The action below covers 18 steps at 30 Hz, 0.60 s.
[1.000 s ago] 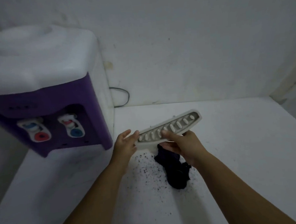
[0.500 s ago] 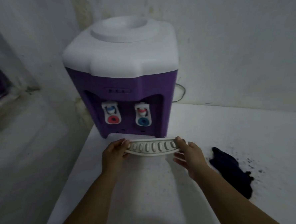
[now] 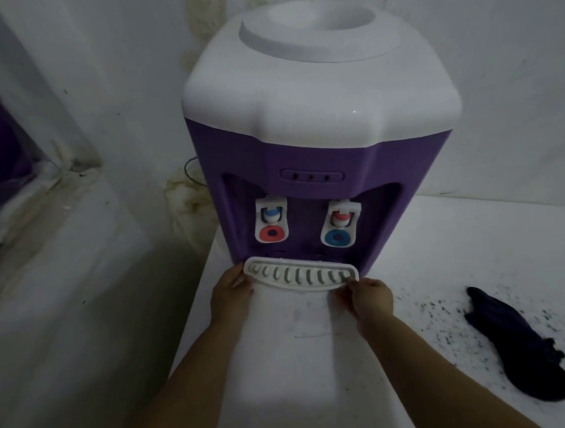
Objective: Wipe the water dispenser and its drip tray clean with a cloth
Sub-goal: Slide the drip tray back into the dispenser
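Observation:
A purple water dispenser point(image 3: 319, 138) with a white top stands at the back of a white table point(image 3: 410, 272). Two taps show in its front recess, one with a red button and one with a blue button. The white slotted drip tray point(image 3: 299, 274) sits against the foot of the dispenser, under the taps. My left hand point(image 3: 231, 291) holds the tray's left end. My right hand point(image 3: 369, 296) pinches its right end. A dark cloth point(image 3: 520, 341) lies crumpled on the table at the right, apart from both hands.
Dark specks are scattered over the table around the cloth. The table's left edge runs just beside my left arm, with a drop to a stained ledge point(image 3: 60, 227) below. A cable point(image 3: 192, 173) hangs behind the dispenser at the left. Walls close in behind.
Both hands carried the drip tray from over the cloth to the dispenser's foot. The view swung left, so the dispenser now fills the middle and the cloth lies at the right.

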Motion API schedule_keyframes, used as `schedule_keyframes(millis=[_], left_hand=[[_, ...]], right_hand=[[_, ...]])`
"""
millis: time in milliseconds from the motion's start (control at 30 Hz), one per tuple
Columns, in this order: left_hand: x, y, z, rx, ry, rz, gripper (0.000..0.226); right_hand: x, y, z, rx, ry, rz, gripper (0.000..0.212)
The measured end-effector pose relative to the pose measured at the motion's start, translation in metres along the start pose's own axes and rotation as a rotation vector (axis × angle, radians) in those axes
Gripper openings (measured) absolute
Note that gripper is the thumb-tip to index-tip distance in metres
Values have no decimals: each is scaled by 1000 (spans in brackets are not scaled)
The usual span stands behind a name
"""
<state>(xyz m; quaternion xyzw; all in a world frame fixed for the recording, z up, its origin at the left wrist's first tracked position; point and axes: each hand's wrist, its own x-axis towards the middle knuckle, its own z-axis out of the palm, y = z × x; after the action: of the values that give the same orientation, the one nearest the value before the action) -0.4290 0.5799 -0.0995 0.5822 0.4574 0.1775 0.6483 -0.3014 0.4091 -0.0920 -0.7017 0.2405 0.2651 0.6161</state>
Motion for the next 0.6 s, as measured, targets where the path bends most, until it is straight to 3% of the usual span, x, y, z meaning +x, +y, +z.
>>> schedule_keyframes(millis=[167, 600], left_hand=[[8, -12, 6, 93, 61, 44, 14], [9, -11, 18, 55, 182, -27, 19]], right_hand=[[3, 2, 8, 44, 87, -32, 9], [9, 2, 12, 23, 178, -87, 10]])
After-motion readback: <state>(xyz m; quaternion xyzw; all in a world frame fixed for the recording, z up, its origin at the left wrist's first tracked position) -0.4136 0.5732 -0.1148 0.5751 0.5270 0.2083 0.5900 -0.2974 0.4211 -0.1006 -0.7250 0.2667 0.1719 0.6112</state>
